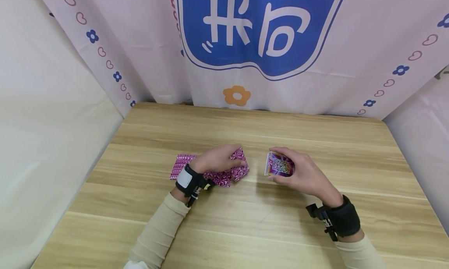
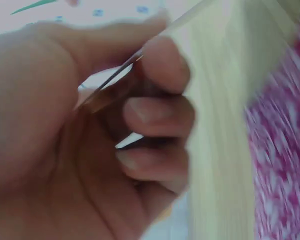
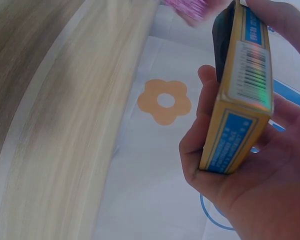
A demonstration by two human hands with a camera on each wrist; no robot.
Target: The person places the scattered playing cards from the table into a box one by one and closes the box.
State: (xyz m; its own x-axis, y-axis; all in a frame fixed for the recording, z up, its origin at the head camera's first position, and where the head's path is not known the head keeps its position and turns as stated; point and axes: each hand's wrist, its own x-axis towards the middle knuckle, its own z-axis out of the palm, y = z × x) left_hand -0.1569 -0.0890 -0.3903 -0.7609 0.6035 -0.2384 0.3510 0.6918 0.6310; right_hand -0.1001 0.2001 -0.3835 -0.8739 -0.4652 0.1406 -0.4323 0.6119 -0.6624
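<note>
There's one box [image 1: 280, 165], two wristbands [image 1: 346, 219] [image 1: 186, 178] and at least two pink pieces [image 1: 180, 165] [image 1: 240, 174].

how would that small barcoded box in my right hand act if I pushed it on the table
The small barcoded box is probably stiff, as its edges look straight in the right hand. Its flat sides suggest sliding rather than rolling. Glare on its barcode label hints at a slippery surface.

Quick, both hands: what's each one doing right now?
Left hand: holding a pink card, pinched between thumb and fingers.
Right hand: holding a small box, fingers and thumb around it.
</note>
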